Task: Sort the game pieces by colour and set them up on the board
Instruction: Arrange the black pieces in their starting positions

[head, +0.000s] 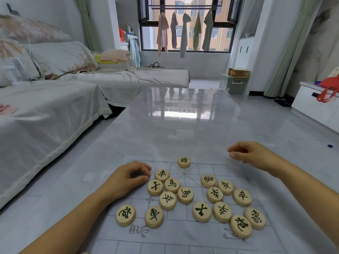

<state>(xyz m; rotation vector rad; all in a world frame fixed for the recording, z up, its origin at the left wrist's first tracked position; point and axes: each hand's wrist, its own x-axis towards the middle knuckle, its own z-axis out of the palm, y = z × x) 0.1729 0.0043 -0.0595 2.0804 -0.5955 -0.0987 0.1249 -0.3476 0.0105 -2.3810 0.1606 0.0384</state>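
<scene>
Round wooden game pieces (pixel 185 195) with dark characters lie clustered on the thin board (pixel 183 235) spread over the glossy table (pixel 183 125), one piece (pixel 184 162) alone at its far edge, while the left hand (pixel 128 178) rests curled beside them and the right hand (pixel 255 154) hovers loosely curled, both seemingly empty.

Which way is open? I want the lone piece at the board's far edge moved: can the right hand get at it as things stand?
Probably yes. The right hand hovers over bare table to the right of the lone piece, with nothing between them. That piece stands apart from the clustered pieces, so fingers could close around it.
</scene>
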